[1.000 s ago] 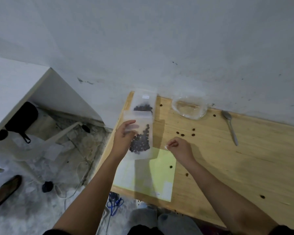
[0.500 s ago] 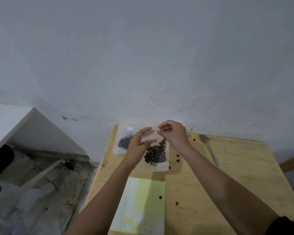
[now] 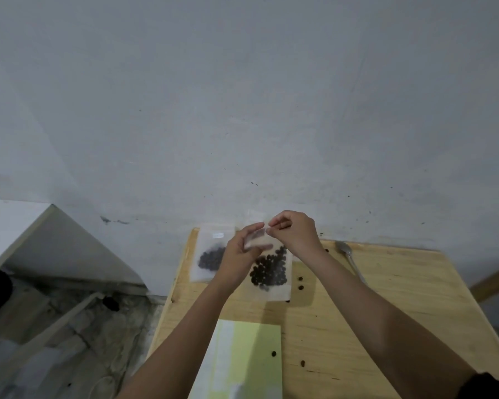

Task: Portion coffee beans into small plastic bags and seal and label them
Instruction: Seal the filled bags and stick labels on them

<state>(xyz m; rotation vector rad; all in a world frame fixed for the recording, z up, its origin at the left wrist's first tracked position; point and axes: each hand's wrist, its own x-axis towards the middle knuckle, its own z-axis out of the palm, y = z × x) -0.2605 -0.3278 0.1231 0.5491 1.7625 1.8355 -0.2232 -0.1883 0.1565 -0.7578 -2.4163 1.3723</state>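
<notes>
Left hand (image 3: 236, 260) grips bean bag (image 3: 271, 292) above table (image 3: 386, 306); right hand (image 3: 297, 234) pinches bag's top corner.

A pale grey wall (image 3: 242, 96) backs the wooden table (image 3: 401, 298), with rough floor (image 3: 121, 321) and a white counter (image 3: 9, 223) to its left.

Seeing light tan with faint wood grain and a few dark flecks on table (image 3: 386, 298). Getting frosted translucent white on held bag (image 3: 271, 295), wrapping a dark brown, near-black cluster of beans (image 3: 267, 272). Reading the same frosted white and dark cluster on second bag (image 3: 208, 240), plus a small white patch near its top. Logging pale yellow-green with a whitish strip down the left on label sheet (image 3: 257, 355). Showing dull silver-grey on spoon (image 3: 346, 251). Dotting the wood in dark brown: loose beans (image 3: 300, 287). Reading flat grey-white with scattered dark specks on wall (image 3: 242, 110). Showing black on sleeve (image 3: 496, 384).
</notes>
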